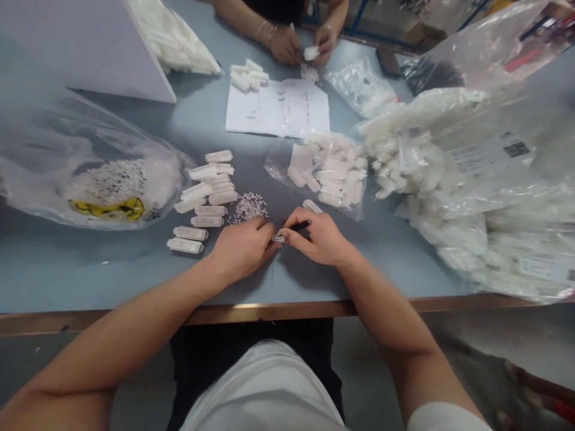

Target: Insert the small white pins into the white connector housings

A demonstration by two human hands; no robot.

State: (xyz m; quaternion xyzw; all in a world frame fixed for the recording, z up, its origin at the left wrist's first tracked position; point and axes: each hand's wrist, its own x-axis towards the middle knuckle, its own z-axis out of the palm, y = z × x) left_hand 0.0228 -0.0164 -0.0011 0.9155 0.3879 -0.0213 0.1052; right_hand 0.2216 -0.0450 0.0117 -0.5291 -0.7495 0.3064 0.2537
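My left hand [242,248] pinches a small white plastic block [278,238] at its fingertips, close to my right hand [318,236]. My right hand grips a thin black pen [299,226], whose tip is at the block. Just left of my hands lies a small heap of tiny white pieces [248,206]. Several longer white ribbed plastic blocks [202,206] lie in loose rows beside it. A clear bag of similar white blocks [323,170] lies just beyond my right hand.
A co-worker's hands [290,45] work at the far side of the table [108,275] near a printed sheet [277,108]. Bulging plastic bags of white parts [449,179] [85,173] lie right and left. A white board [81,48] stands far left.
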